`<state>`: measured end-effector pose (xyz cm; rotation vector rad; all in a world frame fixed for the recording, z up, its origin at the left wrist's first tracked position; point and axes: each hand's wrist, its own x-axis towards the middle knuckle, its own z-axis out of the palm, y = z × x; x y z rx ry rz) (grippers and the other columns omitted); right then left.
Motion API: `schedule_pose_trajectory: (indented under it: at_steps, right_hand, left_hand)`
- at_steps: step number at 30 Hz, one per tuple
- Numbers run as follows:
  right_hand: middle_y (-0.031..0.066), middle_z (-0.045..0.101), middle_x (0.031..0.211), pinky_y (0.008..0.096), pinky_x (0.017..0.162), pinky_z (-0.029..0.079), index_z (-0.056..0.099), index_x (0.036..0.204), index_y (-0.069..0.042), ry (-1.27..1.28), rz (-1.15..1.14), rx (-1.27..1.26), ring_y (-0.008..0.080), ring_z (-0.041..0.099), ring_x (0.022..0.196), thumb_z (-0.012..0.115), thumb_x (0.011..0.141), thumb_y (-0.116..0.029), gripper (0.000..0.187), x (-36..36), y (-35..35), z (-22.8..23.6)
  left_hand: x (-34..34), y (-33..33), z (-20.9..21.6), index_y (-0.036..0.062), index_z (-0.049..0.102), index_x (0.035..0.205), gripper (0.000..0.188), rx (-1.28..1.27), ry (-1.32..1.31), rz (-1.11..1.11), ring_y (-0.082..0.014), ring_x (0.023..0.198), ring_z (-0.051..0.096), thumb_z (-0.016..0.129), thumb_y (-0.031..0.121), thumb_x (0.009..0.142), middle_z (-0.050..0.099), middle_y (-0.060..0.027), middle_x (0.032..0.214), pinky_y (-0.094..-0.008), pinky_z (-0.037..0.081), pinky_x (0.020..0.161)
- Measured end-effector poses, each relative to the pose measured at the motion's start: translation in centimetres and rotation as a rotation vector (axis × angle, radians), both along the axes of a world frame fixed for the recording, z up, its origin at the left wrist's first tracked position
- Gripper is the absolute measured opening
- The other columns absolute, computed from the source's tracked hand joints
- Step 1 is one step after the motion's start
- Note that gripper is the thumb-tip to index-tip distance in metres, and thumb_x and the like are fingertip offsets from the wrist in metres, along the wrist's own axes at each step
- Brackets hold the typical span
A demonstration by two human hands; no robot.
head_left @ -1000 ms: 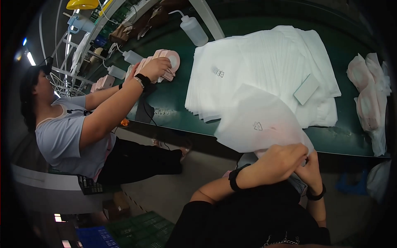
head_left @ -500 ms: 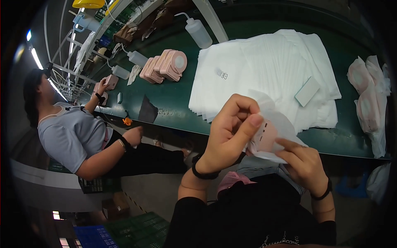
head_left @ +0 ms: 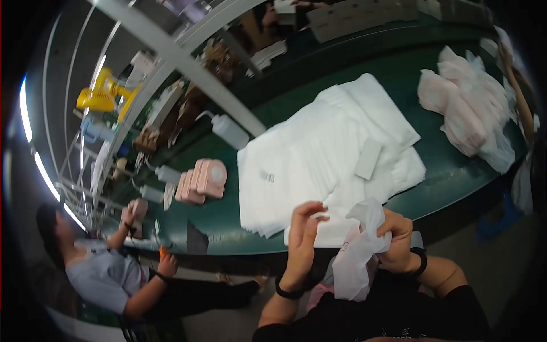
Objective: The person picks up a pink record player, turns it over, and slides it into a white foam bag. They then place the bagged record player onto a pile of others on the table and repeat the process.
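A big pile of white bags lies on the green bench. On its near side, one thin bag hangs long way down, pinched in the right hand; the left hand is just left of it, fingers apart, holding nothing.

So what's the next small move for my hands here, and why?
Probably swing the white bag rightward, toward the bagged pink items on the green bench: your right hand grips the bag near its top, your left hand looks free of it, and those similar bags lie on that side.
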<state>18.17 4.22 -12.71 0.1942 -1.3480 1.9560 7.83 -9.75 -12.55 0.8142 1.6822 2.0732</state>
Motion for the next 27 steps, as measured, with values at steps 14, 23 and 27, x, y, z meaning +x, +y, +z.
schedule_pose_trajectory:
  at_steps: [14, 23, 27]
  right_hand:
    - [0.0092, 0.06, 0.077, 0.0216, 0.064, 0.044, 0.067, 0.085, -0.001, 0.369, -0.269, 0.026, 0.0157, 0.057, 0.067, 0.062, 0.072, 0.004, 0.015, 2.5, 10.0, 2.5]
    - [0.0078, 0.061, 0.104, 0.0274, 0.082, 0.045, 0.057, 0.111, -0.001, -0.687, 0.42, -0.161, 0.0143, 0.057, 0.092, 0.064, 0.081, -0.01, 0.033, 5.6, 13.1, -9.1]
    - [0.0082, 0.057, 0.11, 0.0284, 0.088, 0.042, 0.048, 0.121, 0.001, -0.591, 0.411, -0.625, 0.0142, 0.053, 0.101, 0.067, 0.076, -0.011, 0.051, 8.4, 12.0, -9.7]
  left_hand:
    - [3.5, 6.0, -6.9, 0.0031, 0.035, 0.13, 0.048, -0.542, 0.404, -0.142, -0.0214, 0.109, 0.048, 0.036, 0.038, 0.097, 0.047, -0.0114, 0.124, -0.0355, 0.039, 0.095]
    - [-0.2, 9.3, 1.2, -0.0005, 0.052, 0.117, 0.055, -0.534, 0.613, -0.744, -0.024, 0.095, 0.053, 0.074, 0.017, 0.069, 0.054, -0.0132, 0.107, -0.0325, 0.043, 0.083]
    - [0.0, 13.2, -0.5, 0.0007, 0.052, 0.116, 0.05, -0.715, 0.436, -0.459, -0.0223, 0.093, 0.053, 0.071, 0.02, 0.074, 0.055, -0.0117, 0.104, -0.031, 0.044, 0.079]
